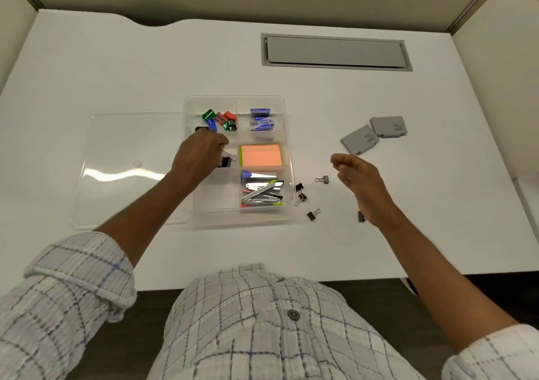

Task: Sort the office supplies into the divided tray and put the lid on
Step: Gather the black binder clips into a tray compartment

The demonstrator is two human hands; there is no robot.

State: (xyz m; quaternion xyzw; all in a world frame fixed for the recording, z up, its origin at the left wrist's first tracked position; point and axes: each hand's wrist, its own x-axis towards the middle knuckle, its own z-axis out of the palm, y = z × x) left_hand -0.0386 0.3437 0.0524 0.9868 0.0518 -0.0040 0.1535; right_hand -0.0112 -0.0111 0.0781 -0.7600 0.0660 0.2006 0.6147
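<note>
Left hand (pixel 198 155) over the divided tray (pixel 215 197)
It pinches a binder clip (pixel 225 161); right hand (pixel 358 181) hovers above the surface (pixel 175 67), fingers relaxed.

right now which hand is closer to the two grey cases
Right. The right hand hovers just short of the grey cases; the left hand is far off, over the left side of the tray.

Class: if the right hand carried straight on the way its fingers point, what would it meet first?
Probably the tray at its far right corner; only bare desk lies between. The right hand looks raised, so depth is uncertain.
</note>
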